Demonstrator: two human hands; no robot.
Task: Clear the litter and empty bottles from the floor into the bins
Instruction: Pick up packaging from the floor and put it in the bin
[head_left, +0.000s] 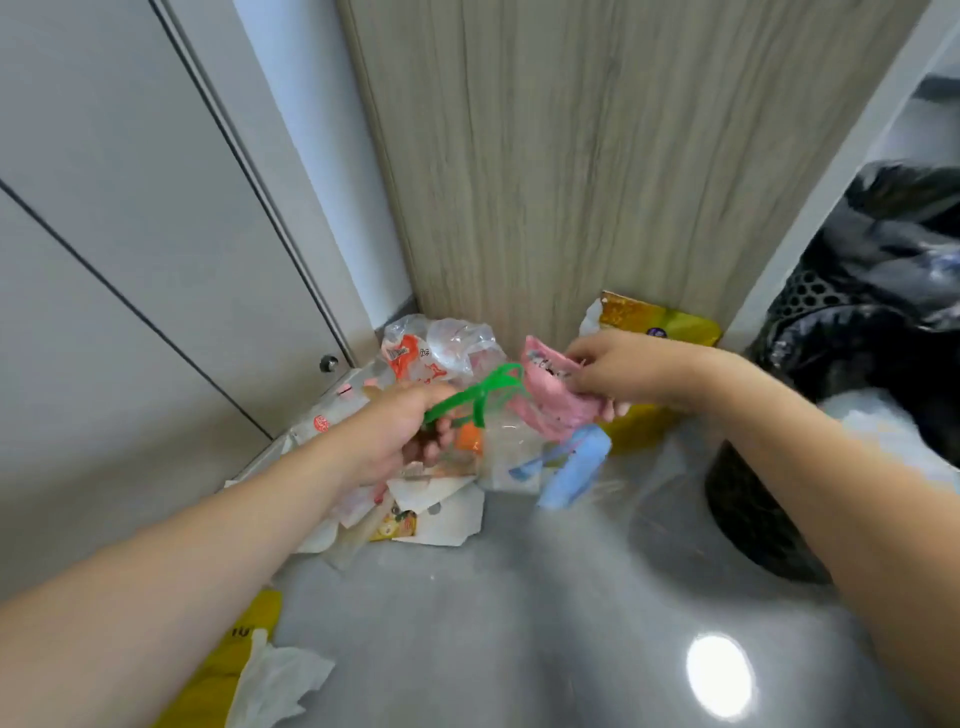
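Nearest, white tissue (280, 680) and yellow packet (249, 631) loose on floor (519, 597). Further in, left hand (400, 431) gripping green strap (467, 397), right hand (618, 371) pinching pink wrapper (550, 400). Blue strip (576, 467) dangling, liable to drop short of black bin (769, 499).

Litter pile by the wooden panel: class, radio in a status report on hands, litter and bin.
Left hand grips green plastic strip. Right hand pinches pink wrapper. Litter pile not yet cleared off floor. Black-lined bin at right, nothing blocking.
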